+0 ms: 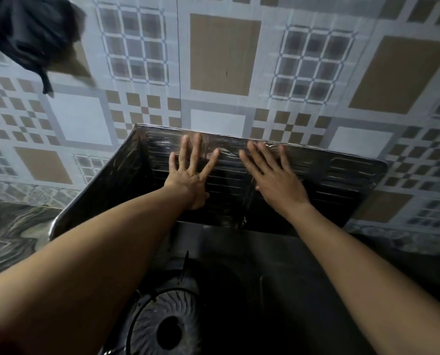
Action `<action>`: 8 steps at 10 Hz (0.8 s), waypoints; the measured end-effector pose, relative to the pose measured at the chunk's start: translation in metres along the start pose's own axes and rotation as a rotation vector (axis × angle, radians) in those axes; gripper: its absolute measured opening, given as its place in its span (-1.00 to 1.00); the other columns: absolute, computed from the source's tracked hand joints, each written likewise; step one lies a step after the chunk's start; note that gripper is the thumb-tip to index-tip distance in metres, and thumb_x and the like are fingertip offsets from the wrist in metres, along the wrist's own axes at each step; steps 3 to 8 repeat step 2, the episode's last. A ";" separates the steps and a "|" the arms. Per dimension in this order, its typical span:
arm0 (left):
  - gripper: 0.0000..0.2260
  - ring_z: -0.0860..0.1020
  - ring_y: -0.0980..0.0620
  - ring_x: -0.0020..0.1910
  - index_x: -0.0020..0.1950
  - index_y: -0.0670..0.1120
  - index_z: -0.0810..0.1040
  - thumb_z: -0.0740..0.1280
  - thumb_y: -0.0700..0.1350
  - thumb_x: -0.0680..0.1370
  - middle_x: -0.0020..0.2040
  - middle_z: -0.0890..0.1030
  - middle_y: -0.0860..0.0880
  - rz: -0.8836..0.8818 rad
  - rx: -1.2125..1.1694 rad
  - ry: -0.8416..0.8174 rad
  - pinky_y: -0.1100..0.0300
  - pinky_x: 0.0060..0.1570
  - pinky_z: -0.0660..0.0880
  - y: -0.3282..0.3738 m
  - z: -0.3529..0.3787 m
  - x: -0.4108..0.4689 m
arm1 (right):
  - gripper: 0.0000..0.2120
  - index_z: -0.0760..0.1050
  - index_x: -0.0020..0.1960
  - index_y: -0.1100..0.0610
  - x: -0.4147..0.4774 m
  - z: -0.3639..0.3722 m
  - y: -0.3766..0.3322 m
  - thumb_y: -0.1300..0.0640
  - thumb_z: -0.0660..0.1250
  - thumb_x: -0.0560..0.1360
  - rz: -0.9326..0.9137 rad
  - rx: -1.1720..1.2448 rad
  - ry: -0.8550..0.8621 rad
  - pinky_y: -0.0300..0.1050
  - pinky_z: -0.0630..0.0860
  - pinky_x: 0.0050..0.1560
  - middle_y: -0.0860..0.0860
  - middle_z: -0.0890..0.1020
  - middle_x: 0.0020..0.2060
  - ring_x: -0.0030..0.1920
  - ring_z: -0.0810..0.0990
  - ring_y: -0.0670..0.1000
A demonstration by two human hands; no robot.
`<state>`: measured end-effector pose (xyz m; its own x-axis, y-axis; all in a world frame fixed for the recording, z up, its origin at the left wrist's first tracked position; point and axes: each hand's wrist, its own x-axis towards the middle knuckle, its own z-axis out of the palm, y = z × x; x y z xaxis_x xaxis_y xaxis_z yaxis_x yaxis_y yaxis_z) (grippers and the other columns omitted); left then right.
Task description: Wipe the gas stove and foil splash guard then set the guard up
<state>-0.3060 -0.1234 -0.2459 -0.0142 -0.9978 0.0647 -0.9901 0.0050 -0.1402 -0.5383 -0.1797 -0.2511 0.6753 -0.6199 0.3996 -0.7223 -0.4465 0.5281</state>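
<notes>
The foil splash guard (342,180) stands upright behind the gas stove (239,278), its ribbed back panel against the tiled wall and a side panel folded forward on the left. My left hand (190,175) lies flat on the back panel with fingers spread. My right hand (275,175) presses flat beside it, fingers apart too. Neither hand holds anything. The stove's round burner (167,321) shows below, between my forearms.
A patterned tiled wall (224,55) rises behind the guard. A dark cloth or bag (26,32) hangs at the upper left. A marbled countertop (11,226) lies left of the stove and continues on the right.
</notes>
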 end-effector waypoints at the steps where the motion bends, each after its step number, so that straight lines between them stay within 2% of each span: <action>1: -0.05 -0.54 -0.38 0.39 0.51 0.06 -0.49 0.28 0.16 0.55 0.39 -0.62 -0.29 -0.020 0.004 -0.010 -0.45 0.40 -0.19 0.009 -0.019 -0.013 | -0.22 -0.01 0.59 0.07 -0.007 -0.035 0.001 0.19 0.33 0.50 -0.028 0.125 -0.085 0.25 0.02 0.50 0.12 -0.06 0.59 0.57 -0.06 0.14; 2: -0.16 -0.21 -0.34 0.55 0.61 0.06 -0.18 0.34 0.01 0.53 0.58 -0.28 -0.28 0.038 -0.166 0.012 -0.43 0.43 -0.04 0.018 -0.054 -0.037 | -0.47 0.26 0.49 0.06 -0.020 -0.093 0.013 0.14 0.27 0.54 0.021 0.267 -0.122 0.13 0.45 0.25 0.09 0.41 0.41 0.30 0.49 0.18; 8: -0.16 -0.21 -0.34 0.55 0.61 0.06 -0.18 0.34 0.01 0.53 0.58 -0.28 -0.28 0.038 -0.166 0.012 -0.43 0.43 -0.04 0.018 -0.054 -0.037 | -0.47 0.26 0.49 0.06 -0.020 -0.093 0.013 0.14 0.27 0.54 0.021 0.267 -0.122 0.13 0.45 0.25 0.09 0.41 0.41 0.30 0.49 0.18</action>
